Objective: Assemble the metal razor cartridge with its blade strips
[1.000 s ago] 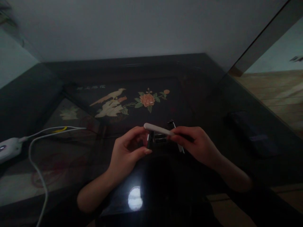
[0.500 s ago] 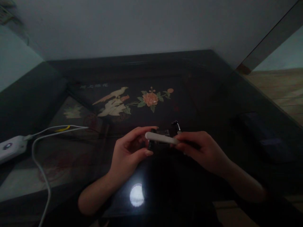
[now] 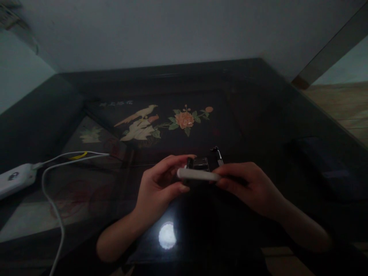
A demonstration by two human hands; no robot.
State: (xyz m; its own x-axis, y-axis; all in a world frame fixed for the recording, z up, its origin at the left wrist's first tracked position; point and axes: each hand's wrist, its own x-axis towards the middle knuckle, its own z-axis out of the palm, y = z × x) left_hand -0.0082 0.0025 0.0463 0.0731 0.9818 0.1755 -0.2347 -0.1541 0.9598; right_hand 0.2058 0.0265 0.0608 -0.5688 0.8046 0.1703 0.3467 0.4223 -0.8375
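Observation:
Above the dark tabletop, my left hand (image 3: 153, 191) curls its fingers and thumb around the left side of a small black object (image 3: 199, 163) with a glassy, framed face; its kind I cannot make out. My right hand (image 3: 253, 188) pinches the right end of a slim white bar with a rounded tip (image 3: 198, 175). The bar lies crosswise in front of the black object, its tip close to my left thumb. Whether the two touch is unclear. Just beyond my right fingertips, a thin shiny dark piece (image 3: 219, 153) sticks up.
A glossy dark table (image 3: 258, 99) bears an inlaid bird and flower picture (image 3: 184, 119). On the left lies a white power bank-like box (image 3: 17, 178) with a white cable (image 3: 54, 205). A dark phone-like slab (image 3: 324, 165) rests at the right. A wall (image 3: 155, 34) stands behind.
The white bar has gone from slanting to nearly level and sits slightly lower, baring more of the black object's face. Both hands keep their holds; the whole view has shifted slightly.

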